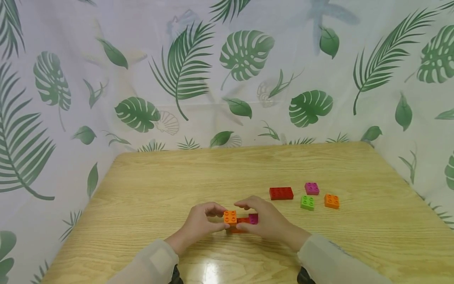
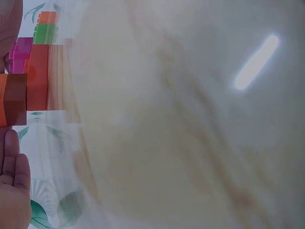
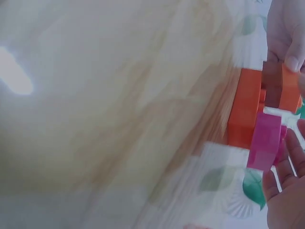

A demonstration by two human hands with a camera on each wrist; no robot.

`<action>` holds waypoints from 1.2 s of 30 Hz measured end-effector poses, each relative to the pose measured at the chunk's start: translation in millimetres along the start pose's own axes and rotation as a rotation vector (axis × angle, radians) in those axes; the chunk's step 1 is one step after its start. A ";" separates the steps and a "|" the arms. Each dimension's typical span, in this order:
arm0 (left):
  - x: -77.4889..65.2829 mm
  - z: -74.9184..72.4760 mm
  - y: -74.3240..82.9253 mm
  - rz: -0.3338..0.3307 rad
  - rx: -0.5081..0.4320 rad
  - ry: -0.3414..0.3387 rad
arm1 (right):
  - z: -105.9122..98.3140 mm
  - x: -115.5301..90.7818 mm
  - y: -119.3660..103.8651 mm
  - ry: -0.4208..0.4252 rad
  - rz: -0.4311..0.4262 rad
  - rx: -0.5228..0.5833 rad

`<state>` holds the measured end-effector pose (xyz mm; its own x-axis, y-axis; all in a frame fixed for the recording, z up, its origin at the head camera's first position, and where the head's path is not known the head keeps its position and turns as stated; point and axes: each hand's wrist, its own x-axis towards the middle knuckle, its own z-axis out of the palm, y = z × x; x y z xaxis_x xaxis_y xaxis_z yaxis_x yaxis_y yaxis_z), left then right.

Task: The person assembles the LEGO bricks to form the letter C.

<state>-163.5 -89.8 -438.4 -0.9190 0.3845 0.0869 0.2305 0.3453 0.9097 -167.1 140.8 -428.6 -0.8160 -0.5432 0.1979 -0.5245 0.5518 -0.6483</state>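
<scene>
A long red-orange brick point(image 3: 245, 107) lies on the table near its front, studs up. On its left end sits a brown brick point(image 3: 272, 82), topped by an orange brick point(image 1: 230, 217). A magenta brick point(image 3: 265, 141) is on the right end. My left hand point(image 1: 199, 223) pinches the orange brick between thumb and fingers. Around the magenta end, my right hand point(image 1: 271, 221) is spread, its thumb in front and index finger behind with a gap between them. Whether its fingers touch the magenta brick is hard to tell.
To the right and farther back lie a red brick point(image 1: 281, 193), a second magenta brick point(image 1: 312, 188), a green brick point(image 1: 307, 202) and another orange brick point(image 1: 332, 201). A leaf-patterned curtain point(image 1: 198, 134) hangs behind the wooden table point(image 1: 170, 177).
</scene>
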 end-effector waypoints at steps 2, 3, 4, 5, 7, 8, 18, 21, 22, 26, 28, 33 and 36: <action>-0.6 -0.5 0.2 0.001 -0.002 -0.001 | -3.1 -3.2 3.9 0.013 -0.014 -0.009; -0.7 -0.8 0.2 0.002 -0.007 0.000 | -4.7 -4.9 6.1 0.020 -0.021 -0.013; -0.8 -1.0 -0.4 0.005 -0.012 0.001 | -6.5 -6.8 8.1 0.026 -0.028 -0.015; -1.0 -1.1 -0.3 0.007 -0.013 0.002 | -8.3 -8.8 10.3 0.033 -0.035 -0.018; -1.3 -1.2 -0.6 0.008 -0.004 0.005 | -11.9 -13.0 15.1 0.046 -0.041 -0.024; -1.4 -1.2 -0.8 0.009 0.003 0.006 | -13.7 -15.4 17.8 0.054 -0.040 -0.025; -0.8 -0.3 -3.0 0.014 0.076 0.005 | -35.9 -45.0 44.2 0.140 0.031 -0.071; -0.6 0.0 -3.6 0.013 0.065 0.004 | -43.4 -52.0 49.6 0.168 0.035 -0.108; -0.5 0.0 -3.7 0.012 0.064 0.003 | -45.8 -54.1 51.1 0.179 0.031 -0.117; -0.1 0.1 -4.9 0.013 0.053 0.001 | -54.2 -62.3 59.3 0.212 0.029 -0.138; -0.2 0.1 -4.6 0.014 0.043 0.003 | -58.0 -66.4 64.5 0.217 0.042 -0.143; -0.7 0.6 -4.1 0.023 0.010 0.011 | -69.4 -74.8 75.9 0.220 0.085 -0.166; 0.0 1.0 -5.5 0.023 0.019 0.009 | -77.2 -79.5 81.8 0.246 0.072 -0.201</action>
<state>-164.5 -90.8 -443.7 -0.9164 0.3845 0.1113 0.2572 0.3526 0.8997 -163.8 278.0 -440.7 -0.8740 -0.3427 0.3444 -0.4810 0.7104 -0.5138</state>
